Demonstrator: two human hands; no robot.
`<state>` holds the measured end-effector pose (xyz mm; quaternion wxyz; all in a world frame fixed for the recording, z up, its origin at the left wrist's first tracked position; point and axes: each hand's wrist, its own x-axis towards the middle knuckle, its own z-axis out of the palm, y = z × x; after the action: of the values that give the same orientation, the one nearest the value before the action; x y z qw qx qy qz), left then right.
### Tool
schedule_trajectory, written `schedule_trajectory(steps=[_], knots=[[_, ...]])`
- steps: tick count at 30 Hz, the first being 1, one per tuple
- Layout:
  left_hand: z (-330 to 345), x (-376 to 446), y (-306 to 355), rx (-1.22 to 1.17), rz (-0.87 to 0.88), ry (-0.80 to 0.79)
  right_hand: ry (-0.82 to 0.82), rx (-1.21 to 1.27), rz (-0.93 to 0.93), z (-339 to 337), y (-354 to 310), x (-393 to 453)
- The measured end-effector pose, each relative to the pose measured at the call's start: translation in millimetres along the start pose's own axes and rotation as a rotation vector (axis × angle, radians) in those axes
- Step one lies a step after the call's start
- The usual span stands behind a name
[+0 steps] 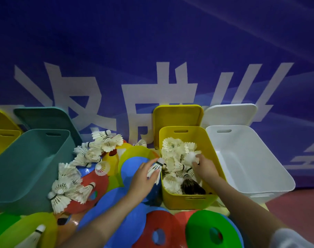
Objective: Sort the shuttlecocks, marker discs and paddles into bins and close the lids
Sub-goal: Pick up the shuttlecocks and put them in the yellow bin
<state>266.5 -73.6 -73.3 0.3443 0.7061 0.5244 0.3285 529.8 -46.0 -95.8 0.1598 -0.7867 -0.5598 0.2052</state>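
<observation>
A yellow bin [209, 142] in the middle holds several white shuttlecocks and a dark one [190, 186]. My left hand [143, 178] grips a white shuttlecock [155, 169] at the bin's left rim. Inside the bin, my right hand [204, 166] holds another white shuttlecock [191, 157] over the heap. A loose pile of shuttlecocks [81, 165] lies on the floor to the left, on top of coloured marker discs [134, 169]. More discs, red [159, 230] and green [211, 230], lie in front. No paddles show.
A teal bin [18, 169] stands at the left, a white bin [249, 158] at the right, another yellow bin [0, 138] at the far left. Their lids lean against the blue banner wall behind. One shuttlecock [36, 235] lies at the bottom left.
</observation>
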Motion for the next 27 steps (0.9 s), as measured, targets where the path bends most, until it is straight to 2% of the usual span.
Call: schedule_trajectory(steps=[2,5,7,9,12,14,17,19,27], knots=[[2.9,0.1,4.9,-0.006,-0.004,0.006,-0.077,-0.151,-0.023,8.7,6.7,7.2],[6.4,4.7,13.9,-0.028,0.006,0.034,-0.100,-0.315,-0.073,8.7,8.7,15.2],[11.0,10.6,19.0,-0.051,0.021,0.041,-0.087,-0.433,-0.130,0.5,4.8,19.0],[17.3,18.8,24.6,-0.063,0.044,0.033,0.004,-0.455,-0.228,-13.1,4.4,20.5],[27.2,38.8,39.2,-0.048,0.068,0.021,0.263,-0.293,-0.365,-34.1,15.7,20.1],[35.2,59.1,48.4,-0.024,0.088,0.011,0.349,-0.104,-0.298,-40.6,28.2,24.7],[47.0,97.7,56.2,0.064,0.105,-0.011,0.239,0.174,-0.098,-41.1,41.3,32.8],[56.1,126.8,57.3,0.134,0.125,-0.043,0.174,0.255,-0.082,-37.7,48.1,34.6],[99.1,220.9,44.3,0.350,0.176,-0.221,0.259,0.445,-0.052,-30.0,50.9,30.8]])
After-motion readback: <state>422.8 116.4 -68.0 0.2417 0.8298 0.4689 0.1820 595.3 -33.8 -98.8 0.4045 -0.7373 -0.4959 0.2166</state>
